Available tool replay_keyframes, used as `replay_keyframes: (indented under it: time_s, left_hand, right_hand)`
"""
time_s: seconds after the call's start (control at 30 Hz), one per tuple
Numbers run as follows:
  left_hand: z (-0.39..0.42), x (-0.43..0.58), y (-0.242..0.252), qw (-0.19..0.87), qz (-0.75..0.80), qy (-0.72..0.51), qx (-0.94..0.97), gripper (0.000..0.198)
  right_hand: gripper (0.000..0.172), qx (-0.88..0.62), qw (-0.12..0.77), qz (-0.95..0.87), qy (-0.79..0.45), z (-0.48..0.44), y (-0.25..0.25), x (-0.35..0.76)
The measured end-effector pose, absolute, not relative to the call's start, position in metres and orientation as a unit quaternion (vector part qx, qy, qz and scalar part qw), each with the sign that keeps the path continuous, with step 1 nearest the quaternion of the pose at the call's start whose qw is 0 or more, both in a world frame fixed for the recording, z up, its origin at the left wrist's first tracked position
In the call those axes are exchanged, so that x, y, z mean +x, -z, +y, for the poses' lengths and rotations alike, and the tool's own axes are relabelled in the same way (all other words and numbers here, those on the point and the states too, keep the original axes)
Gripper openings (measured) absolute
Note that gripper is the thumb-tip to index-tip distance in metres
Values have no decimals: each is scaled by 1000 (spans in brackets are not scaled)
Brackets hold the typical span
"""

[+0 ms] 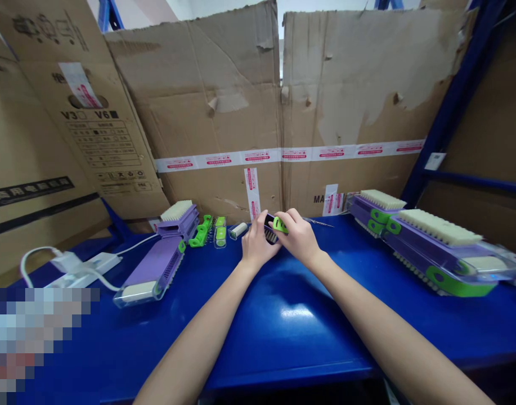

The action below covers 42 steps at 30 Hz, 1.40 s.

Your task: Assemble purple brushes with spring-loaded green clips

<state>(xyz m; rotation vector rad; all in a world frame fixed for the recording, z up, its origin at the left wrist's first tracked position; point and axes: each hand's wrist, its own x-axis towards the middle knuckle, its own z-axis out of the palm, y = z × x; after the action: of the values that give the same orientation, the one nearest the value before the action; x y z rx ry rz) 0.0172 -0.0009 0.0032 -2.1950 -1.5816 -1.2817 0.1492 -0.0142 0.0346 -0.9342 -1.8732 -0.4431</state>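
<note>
The left hand has its fingers bent well in and nearly closed, gripping the left side of a dark case with a row of pale teeth along its near part. The right hand has its thumb and fingers drawn close together on a green piece, which lies against the right side of the case. The fingers hide much of both parts, so whether the two are joined cannot be told.

The hands meet just above the far middle of the blue table, close to the cardboard. Both forearms reach away from the near edge and slant inward, the left from near left and the right from near right; the knuckles of both face up.

Just left of the left hand lies a small pale roller; farther left are two green blocks and a green bracket. A thin metal tool lies just to the right of the right hand. Purple brushes stand at the left and right, well apart from the hands.
</note>
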Motion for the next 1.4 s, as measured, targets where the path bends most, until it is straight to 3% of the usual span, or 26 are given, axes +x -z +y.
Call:
replay_keyframes:
  time_s: [0.17, 0.33, 0.47, 0.87, 1.2, 1.4]
  left_hand:
    - [2, 22, 3, 75, -501, 431, -747, 67]
    - [2, 19, 2, 17, -561, 433, -705, 56]
    - [2, 14, 0, 15, -583, 431, -688, 59]
    - [9, 20, 2, 31, -597, 456, -660, 72]
    - [10, 19, 5, 59, -590, 436, -676, 71]
    - [10, 20, 7, 84, -570, 425, -699, 57]
  right_hand:
    - [27, -375, 462, -781, 189, -13, -36, 149]
    - [51, -428, 355, -797, 236, -10, -25, 144]
    - [60, -427, 339, -811, 214, -11, -20, 143]
    - [25, -309, 392, -825, 263, 1, -26, 167]
    - [17, -305, 391, -818, 290, -2, -28, 162]
    - [18, -301, 373, -822, 306, -4, -27, 157]
